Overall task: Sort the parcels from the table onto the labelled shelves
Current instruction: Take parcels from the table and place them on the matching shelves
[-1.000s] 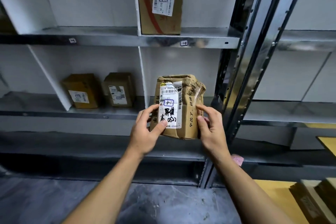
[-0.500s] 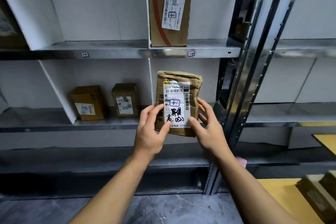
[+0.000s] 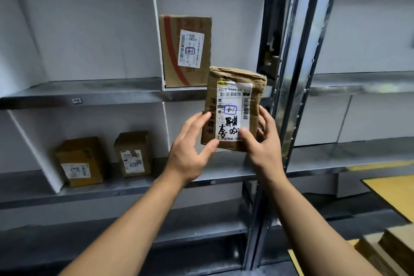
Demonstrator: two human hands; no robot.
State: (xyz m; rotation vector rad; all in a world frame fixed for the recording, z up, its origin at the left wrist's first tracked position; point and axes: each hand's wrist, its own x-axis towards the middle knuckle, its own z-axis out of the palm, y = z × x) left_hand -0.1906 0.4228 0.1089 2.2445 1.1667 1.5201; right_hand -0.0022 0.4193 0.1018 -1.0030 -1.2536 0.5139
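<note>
A crumpled brown parcel (image 3: 235, 87) with a white label and black handwriting is held upright in the air before the shelves. My left hand (image 3: 190, 150) grips its lower left edge, thumb on the front. My right hand (image 3: 262, 143) grips its lower right edge, thumb on the label. The parcel's top overlaps the front lip of the upper shelf (image 3: 89, 94). On that shelf, right of a white divider, a tall brown box (image 3: 197, 29) with a red stripe and a label stands just behind and left of the held parcel.
Two small brown boxes (image 3: 80, 161) (image 3: 133, 153) stand on the middle shelf (image 3: 134, 188) at left. A shiny metal upright (image 3: 289, 96) runs just right of my hands. More shelves lie to the right. A yellow table (image 3: 394, 195) with parcels (image 3: 389, 251) sits at lower right.
Both hands have lifted the parcel upward, from the middle shelf's level to the upper shelf's edge. The view has tilted up with it.
</note>
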